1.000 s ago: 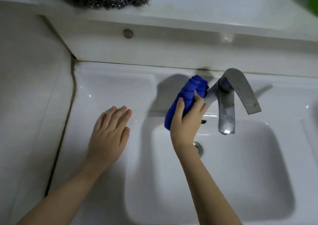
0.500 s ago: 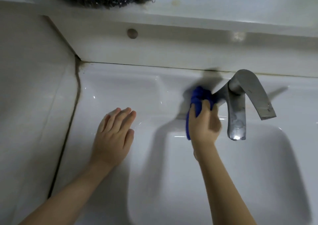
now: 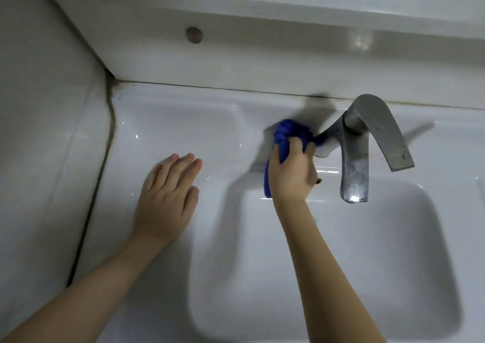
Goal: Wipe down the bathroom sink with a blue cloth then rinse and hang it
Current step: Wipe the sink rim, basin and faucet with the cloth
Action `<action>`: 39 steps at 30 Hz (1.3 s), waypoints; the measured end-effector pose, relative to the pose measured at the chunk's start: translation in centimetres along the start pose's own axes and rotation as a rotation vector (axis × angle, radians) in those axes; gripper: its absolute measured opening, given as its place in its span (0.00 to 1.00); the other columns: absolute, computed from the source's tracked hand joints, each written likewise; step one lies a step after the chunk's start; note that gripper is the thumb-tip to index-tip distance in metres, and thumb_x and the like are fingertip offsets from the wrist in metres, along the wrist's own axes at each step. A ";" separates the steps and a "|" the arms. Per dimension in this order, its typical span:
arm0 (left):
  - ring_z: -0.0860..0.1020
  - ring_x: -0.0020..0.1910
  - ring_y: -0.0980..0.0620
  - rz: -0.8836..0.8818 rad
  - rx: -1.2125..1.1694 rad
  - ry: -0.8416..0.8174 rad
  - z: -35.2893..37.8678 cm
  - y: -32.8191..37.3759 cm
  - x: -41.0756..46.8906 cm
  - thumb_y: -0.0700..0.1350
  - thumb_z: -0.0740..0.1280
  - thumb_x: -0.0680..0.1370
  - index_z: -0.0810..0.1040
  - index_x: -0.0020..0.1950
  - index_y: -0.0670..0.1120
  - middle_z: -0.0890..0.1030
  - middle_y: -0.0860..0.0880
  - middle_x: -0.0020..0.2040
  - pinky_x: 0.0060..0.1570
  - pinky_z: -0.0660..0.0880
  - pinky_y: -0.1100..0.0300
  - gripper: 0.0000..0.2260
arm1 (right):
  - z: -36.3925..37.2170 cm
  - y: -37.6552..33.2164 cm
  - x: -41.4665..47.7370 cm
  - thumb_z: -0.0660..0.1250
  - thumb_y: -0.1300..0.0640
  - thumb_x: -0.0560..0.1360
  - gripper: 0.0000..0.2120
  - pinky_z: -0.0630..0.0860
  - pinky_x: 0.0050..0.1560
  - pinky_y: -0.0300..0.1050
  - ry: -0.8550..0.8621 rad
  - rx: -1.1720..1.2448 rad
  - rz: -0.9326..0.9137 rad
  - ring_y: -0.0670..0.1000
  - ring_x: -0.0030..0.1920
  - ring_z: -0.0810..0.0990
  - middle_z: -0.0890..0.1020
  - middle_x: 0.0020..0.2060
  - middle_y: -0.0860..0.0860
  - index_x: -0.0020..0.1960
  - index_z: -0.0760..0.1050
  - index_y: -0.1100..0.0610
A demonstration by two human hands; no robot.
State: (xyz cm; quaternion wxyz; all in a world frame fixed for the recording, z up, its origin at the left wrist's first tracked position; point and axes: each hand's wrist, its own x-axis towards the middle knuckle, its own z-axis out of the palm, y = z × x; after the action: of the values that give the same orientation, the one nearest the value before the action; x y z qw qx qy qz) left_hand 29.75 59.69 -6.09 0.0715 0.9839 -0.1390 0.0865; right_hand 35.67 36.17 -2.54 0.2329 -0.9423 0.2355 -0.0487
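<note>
The right hand [image 3: 291, 174], clamped on the bunched blue cloth [image 3: 284, 136], has pushed it from beside the spout down onto the sink ledge [image 3: 210, 127] at the faucet [image 3: 357, 143] base right of frame center, so wiping continues, while the left hand [image 3: 168, 198] stays flat, fingers together, empty.

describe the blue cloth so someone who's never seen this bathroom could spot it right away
Start at the white sink and find the grey metal faucet at its back edge. Just left of the faucet's base, the right hand presses a bunched blue cloth onto the rim. It is the only vivid blue thing here; the left hand lies flat and empty on the rim.
</note>
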 end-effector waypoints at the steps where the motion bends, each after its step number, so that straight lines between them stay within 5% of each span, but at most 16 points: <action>1: 0.67 0.73 0.41 0.000 -0.001 0.003 0.0 0.0 0.0 0.46 0.55 0.81 0.68 0.75 0.44 0.71 0.45 0.73 0.74 0.61 0.46 0.22 | 0.6 -1.5 -0.7 0.62 0.50 0.78 0.13 0.65 0.37 0.46 -0.035 0.042 -0.069 0.61 0.40 0.76 0.73 0.57 0.57 0.57 0.74 0.58; 5: 0.67 0.73 0.41 0.016 0.002 0.005 0.1 -0.1 -0.1 0.46 0.56 0.81 0.68 0.75 0.44 0.71 0.44 0.73 0.74 0.61 0.46 0.22 | 0.6 -1.6 -2.6 0.64 0.48 0.78 0.12 0.72 0.37 0.46 -0.141 0.068 -0.312 0.61 0.40 0.77 0.74 0.56 0.55 0.57 0.76 0.54; 12: 0.67 0.73 0.41 0.002 -0.006 0.024 0.2 -0.1 0.1 0.46 0.55 0.81 0.69 0.75 0.45 0.72 0.45 0.73 0.73 0.62 0.45 0.22 | 0.0 0.4 -0.2 0.61 0.51 0.79 0.13 0.64 0.38 0.46 0.052 -0.016 0.037 0.63 0.44 0.78 0.72 0.59 0.59 0.57 0.72 0.59; 17: 0.67 0.73 0.41 0.004 -0.013 -0.006 -0.1 -0.1 0.0 0.46 0.55 0.81 0.68 0.75 0.44 0.71 0.44 0.73 0.73 0.62 0.45 0.22 | 2.6 -3.2 -3.1 0.63 0.50 0.79 0.16 0.66 0.35 0.45 -0.029 0.101 -0.164 0.62 0.39 0.77 0.73 0.58 0.58 0.63 0.74 0.57; 25: 0.64 0.75 0.43 -0.016 -0.017 -0.066 -0.2 -0.1 -0.3 0.47 0.54 0.82 0.65 0.76 0.46 0.69 0.46 0.75 0.75 0.60 0.46 0.22 | 3.8 -1.9 -7.2 0.66 0.52 0.77 0.16 0.73 0.36 0.45 -0.061 0.343 -0.188 0.56 0.38 0.78 0.74 0.55 0.55 0.64 0.75 0.53; 28: 0.62 0.76 0.44 -0.019 -0.035 -0.102 -0.2 -0.2 -0.2 0.47 0.51 0.82 0.65 0.77 0.46 0.68 0.47 0.76 0.75 0.60 0.46 0.22 | 5.1 -1.9 -11.4 0.66 0.51 0.77 0.12 0.76 0.40 0.45 -0.226 0.443 -0.215 0.52 0.41 0.78 0.75 0.53 0.51 0.60 0.76 0.52; 31: 0.61 0.77 0.45 -0.043 -0.048 -0.135 -0.3 -0.1 -0.1 0.47 0.49 0.82 0.63 0.77 0.47 0.66 0.48 0.76 0.76 0.59 0.46 0.23 | 5.4 -1.2 -14.4 0.66 0.51 0.77 0.06 0.77 0.44 0.45 -0.452 0.729 0.050 0.48 0.39 0.76 0.77 0.44 0.52 0.47 0.75 0.54; 34: 0.60 0.77 0.45 -0.059 -0.067 -0.154 -0.5 0.0 -0.1 0.48 0.48 0.82 0.63 0.77 0.48 0.66 0.49 0.77 0.76 0.58 0.45 0.24 | 3.5 1.2 -14.9 0.68 0.57 0.76 0.10 0.75 0.39 0.43 -0.717 0.916 0.118 0.48 0.35 0.75 0.78 0.36 0.55 0.42 0.73 0.63; 39: 0.59 0.77 0.44 -0.065 -0.064 -0.242 -1.6 0.2 -0.2 0.50 0.46 0.82 0.62 0.78 0.47 0.65 0.48 0.77 0.76 0.58 0.46 0.25 | -2.6 5.3 -15.0 0.70 0.55 0.74 0.10 0.72 0.38 0.40 -1.107 0.633 0.052 0.47 0.34 0.76 0.77 0.33 0.50 0.37 0.76 0.59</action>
State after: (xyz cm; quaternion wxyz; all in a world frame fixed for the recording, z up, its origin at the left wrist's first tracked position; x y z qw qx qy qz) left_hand 29.31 59.81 -4.58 0.0886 0.9884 -0.1172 -0.0396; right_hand 19.67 37.92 -2.42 0.5882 -0.7076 0.0773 0.3839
